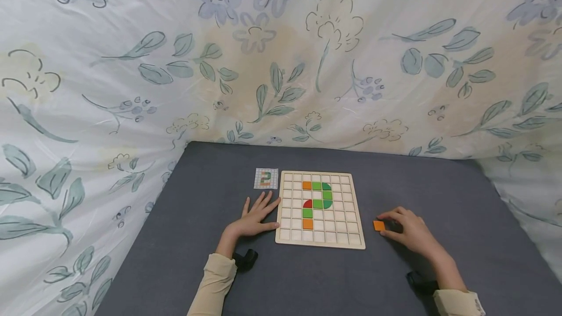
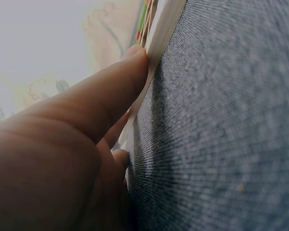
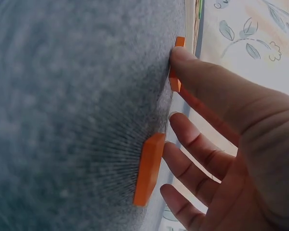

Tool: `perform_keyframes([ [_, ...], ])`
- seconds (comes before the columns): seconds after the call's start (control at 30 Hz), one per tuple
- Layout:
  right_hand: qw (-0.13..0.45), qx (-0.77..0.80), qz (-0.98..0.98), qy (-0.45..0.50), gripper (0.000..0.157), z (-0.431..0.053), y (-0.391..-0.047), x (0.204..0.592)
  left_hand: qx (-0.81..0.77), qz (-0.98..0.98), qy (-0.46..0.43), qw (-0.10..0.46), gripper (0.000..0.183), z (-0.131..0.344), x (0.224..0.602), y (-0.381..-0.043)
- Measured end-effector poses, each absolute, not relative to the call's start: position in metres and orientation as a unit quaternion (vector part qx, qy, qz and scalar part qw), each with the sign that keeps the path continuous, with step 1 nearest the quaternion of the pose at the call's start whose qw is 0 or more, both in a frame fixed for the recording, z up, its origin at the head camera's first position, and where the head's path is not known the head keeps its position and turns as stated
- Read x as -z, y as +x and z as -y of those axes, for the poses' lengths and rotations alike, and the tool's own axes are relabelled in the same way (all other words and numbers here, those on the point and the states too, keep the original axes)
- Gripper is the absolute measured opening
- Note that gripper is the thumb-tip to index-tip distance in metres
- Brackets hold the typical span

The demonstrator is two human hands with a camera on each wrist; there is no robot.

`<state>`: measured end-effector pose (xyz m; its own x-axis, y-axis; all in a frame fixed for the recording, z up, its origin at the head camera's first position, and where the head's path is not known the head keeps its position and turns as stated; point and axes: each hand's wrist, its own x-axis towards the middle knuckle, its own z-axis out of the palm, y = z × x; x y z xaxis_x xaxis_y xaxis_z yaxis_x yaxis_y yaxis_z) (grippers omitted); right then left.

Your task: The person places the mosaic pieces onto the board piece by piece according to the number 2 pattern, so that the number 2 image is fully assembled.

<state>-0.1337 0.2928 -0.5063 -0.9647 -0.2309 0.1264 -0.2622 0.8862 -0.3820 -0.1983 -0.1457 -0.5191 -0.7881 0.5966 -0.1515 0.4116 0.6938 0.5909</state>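
Note:
A wooden grid board (image 1: 348, 245) lies on the cloth, with several coloured tiles forming a 2-like shape without its lower right end. They include an orange tile (image 1: 308, 224) at the bottom, green squares and a red rounded tile (image 1: 308, 204). My left hand (image 1: 251, 221) rests with spread fingers against the board's left edge; its thumb (image 2: 120, 82) touches the wooden side. Right of the board, my right hand (image 1: 410, 230) pinches an orange square tile (image 1: 378, 226) between thumb and forefinger, close to the cloth. Another orange tile (image 3: 149, 168) lies under that hand's other fingers, hidden in the head view.
A small pattern card (image 1: 266, 178) with a coloured 2 on a grid lies beside the board's upper left corner. Dark grey cloth (image 1: 320, 282) covers the table. A flowered curtain (image 1: 281, 62) hangs behind and along the sides.

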Motion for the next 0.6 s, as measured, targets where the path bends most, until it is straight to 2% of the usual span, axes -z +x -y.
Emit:
perform_keyframes([
  [0.23, 0.032, -0.198, 0.972, 0.121, 0.024, -0.2936, -0.1363, 0.5063, -0.282, -0.903, 0.277, 0.166, 0.072, 0.1447, 0.5156, -0.1968],
  [0.6, 0.040, -0.194, 0.972, 0.129, 0.023, -0.2869, -0.1375, 0.5052, -0.282, -0.904, 0.271, 0.172, 0.072, 0.1438, 0.5140, -0.1957],
])
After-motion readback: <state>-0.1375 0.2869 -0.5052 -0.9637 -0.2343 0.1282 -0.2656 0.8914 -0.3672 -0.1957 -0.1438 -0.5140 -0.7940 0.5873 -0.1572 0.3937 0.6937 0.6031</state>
